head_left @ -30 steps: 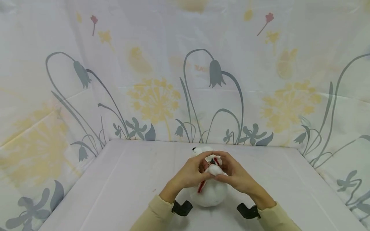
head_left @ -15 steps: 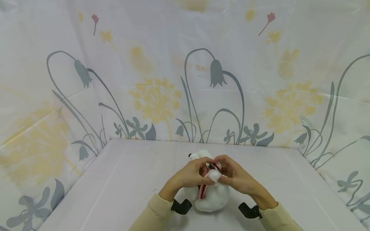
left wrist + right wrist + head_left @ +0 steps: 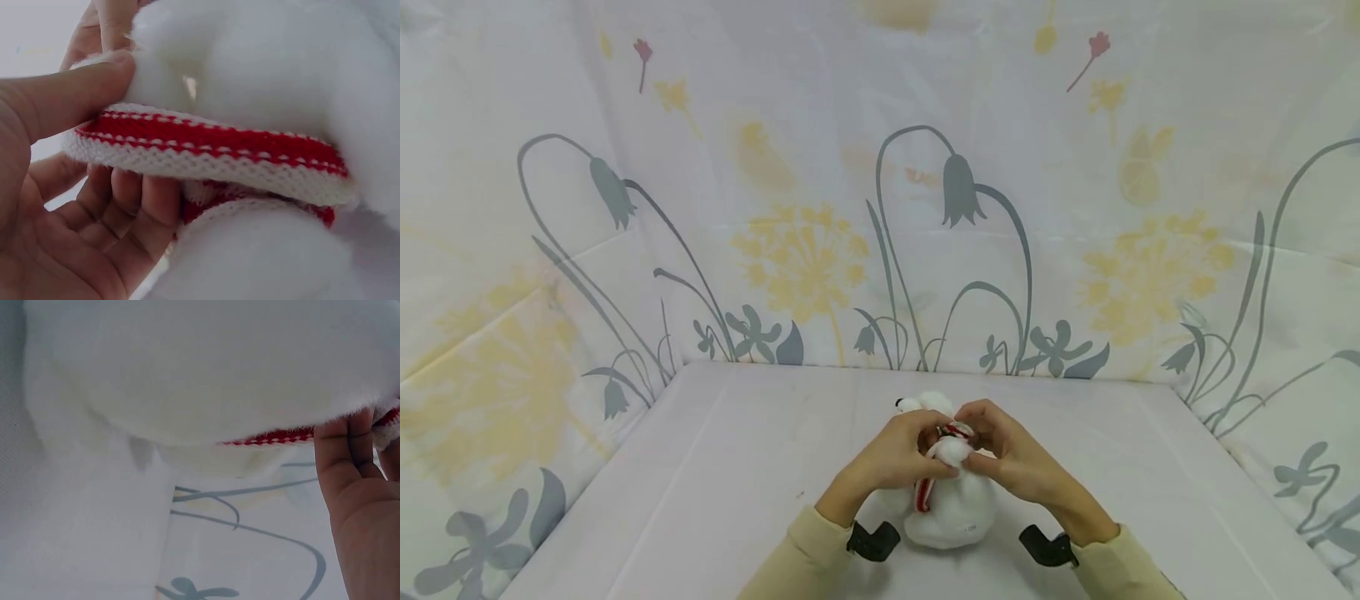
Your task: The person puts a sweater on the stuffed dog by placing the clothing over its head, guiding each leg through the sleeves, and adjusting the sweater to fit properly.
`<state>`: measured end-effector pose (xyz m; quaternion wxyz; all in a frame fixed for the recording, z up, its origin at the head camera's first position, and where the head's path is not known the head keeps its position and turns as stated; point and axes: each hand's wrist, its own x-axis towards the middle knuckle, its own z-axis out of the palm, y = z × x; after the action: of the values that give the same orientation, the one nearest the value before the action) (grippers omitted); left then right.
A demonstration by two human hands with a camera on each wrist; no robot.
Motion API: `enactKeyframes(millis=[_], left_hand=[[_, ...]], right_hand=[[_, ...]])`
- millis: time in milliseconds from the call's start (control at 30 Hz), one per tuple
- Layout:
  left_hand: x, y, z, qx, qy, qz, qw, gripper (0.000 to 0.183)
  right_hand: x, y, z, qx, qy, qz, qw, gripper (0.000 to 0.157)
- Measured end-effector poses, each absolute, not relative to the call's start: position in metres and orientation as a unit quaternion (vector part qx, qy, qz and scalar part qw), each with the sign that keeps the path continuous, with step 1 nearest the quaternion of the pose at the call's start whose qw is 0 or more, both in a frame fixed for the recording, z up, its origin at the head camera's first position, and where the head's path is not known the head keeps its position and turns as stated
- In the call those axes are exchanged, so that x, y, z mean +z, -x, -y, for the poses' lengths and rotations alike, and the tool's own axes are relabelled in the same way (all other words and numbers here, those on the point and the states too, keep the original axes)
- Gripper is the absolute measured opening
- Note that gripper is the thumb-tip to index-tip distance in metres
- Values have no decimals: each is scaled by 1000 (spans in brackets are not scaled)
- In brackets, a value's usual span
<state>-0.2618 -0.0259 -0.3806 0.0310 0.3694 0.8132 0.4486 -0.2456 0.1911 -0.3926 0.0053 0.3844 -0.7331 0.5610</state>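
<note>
A white plush toy [image 3: 951, 521] with a black nose sits on the white table between the two hands, in front of the person. A knitted red-and-white scarf [image 3: 212, 134] lies round its neck. My left hand [image 3: 887, 454] holds the scarf between thumb and fingers; the left wrist view shows the thumb on top and the fingers below. From the other side, my right hand [image 3: 1018, 458] pinches at the scarf and the white fluff beside it. In the right wrist view its fingers [image 3: 340, 447] touch the plush fur, with part of the scarf behind them.
The white table [image 3: 737, 492] meets a hanging floral cloth [image 3: 805, 167] at the back and sides. Black wrist mounts [image 3: 874, 542] stick inward from both cuffs, close to the toy.
The plush toy has shifted slightly toward the person and turned a little, showing a small mark low on its body. Both hands stay at the scarf, their fingertips slightly lower.
</note>
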Motion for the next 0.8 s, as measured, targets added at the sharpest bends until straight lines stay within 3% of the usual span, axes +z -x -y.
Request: enactKeyframes(millis=[200,567,800], left_hand=[[-383,261,24,435,-361,-825,-2,25],[-388,257,15,408,-391,-816,-122,29],[-391,256,10,394,-378,-822,-163,28]], right_hand=[[-395,245,-191,547,-371,750,22,36],[-395,246,-192,437,-352,824,78,37],[-394,241,-184,413,-371,817,158,38]])
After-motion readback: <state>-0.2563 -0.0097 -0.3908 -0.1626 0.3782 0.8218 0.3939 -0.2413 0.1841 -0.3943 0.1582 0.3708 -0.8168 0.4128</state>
